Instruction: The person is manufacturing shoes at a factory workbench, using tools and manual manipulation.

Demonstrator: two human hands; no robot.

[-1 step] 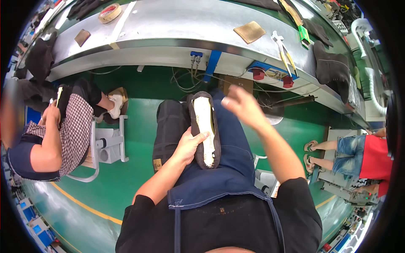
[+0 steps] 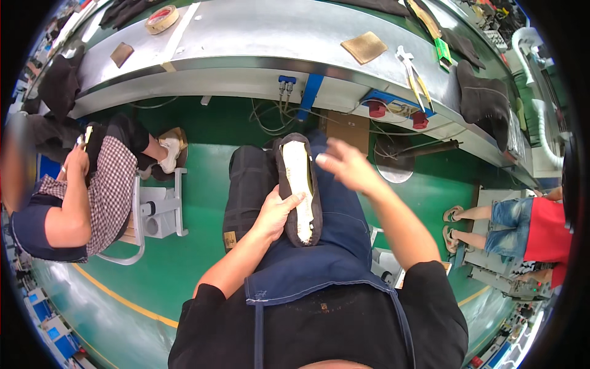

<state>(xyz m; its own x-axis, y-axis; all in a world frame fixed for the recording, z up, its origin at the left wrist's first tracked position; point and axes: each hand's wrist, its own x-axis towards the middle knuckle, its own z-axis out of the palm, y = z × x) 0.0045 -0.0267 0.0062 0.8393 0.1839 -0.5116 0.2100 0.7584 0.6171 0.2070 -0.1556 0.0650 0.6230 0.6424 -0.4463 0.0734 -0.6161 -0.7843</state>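
Observation:
A dark grey shoe upper [image 2: 314, 215] lies sole side up on my lap, its bottom face showing a long cream-coloured board [image 2: 297, 175]. My left hand [image 2: 275, 215] grips it from the left, thumb pressed on the board near the middle. To the right of the shoe's far end, my right hand [image 2: 348, 165] hovers over my blue apron with its fingers apart and nothing visible in it. Whether its thumb touches the shoe's edge is hard to tell.
Across the front runs a metal bench [image 2: 258, 40] holding tan pads, pliers [image 2: 413, 77], a tape roll [image 2: 161, 19] and a dark boot [image 2: 484, 98]. Cables hang beneath it. A seated co-worker [image 2: 92, 190] works at left; another person [image 2: 528, 230] stands at right.
My right hand has come a little left and nearer, closer to the shoe upper. My left hand and the shoe upper stay put. The seated co-worker's hands have shifted slightly.

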